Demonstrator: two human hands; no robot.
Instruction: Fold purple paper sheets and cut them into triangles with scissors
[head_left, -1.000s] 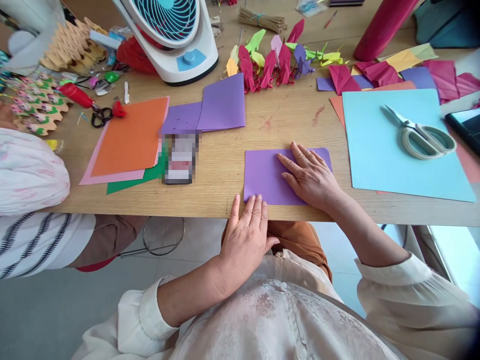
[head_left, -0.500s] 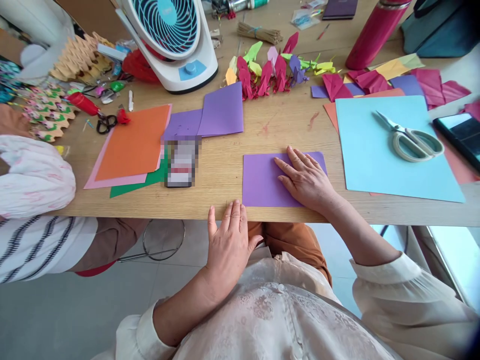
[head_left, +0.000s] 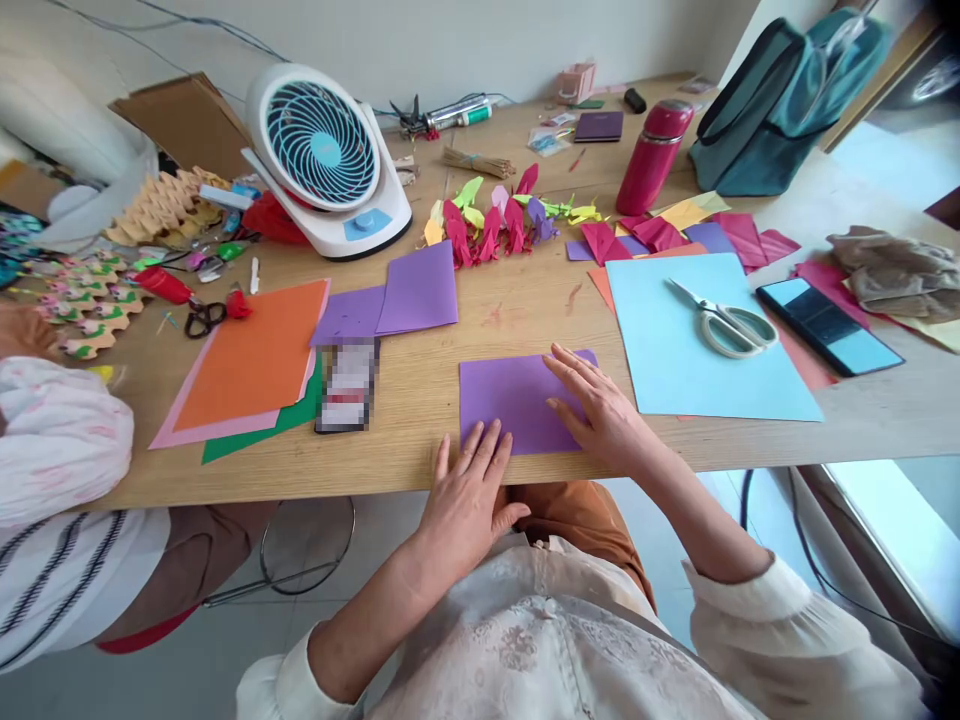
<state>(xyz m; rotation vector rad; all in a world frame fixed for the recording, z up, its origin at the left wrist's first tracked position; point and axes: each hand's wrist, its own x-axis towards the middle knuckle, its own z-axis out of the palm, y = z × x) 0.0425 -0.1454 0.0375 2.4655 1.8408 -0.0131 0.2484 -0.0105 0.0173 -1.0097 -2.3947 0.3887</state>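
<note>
A purple sheet of paper [head_left: 517, 395] lies flat near the table's front edge. My left hand [head_left: 469, 495] rests with fingers stretched out over the sheet's lower left corner. Across its right side lies my right hand [head_left: 596, 415], open, with its fingers pointing up and to the left. Neither hand grips anything. To the right, white-handled scissors [head_left: 727, 320] lie on a light blue sheet [head_left: 675, 375]. Left of the sheet are a phone with a blurred screen [head_left: 347, 385] and more purple paper [head_left: 420, 290].
Orange paper [head_left: 251, 350] lies over pink and green sheets at left. Folded paper shapes [head_left: 491, 225] lie behind, beside a fan [head_left: 322, 160]. A red bottle [head_left: 654, 160], a teal bag [head_left: 765, 110] and a dark phone [head_left: 829, 325] are at right. Another person's sleeve [head_left: 64, 440] is at far left.
The view has tilted up, showing more of the table's back and the wall. My left hand has moved onto the purple sheet's lower left corner. My right hand stays on its right side.
</note>
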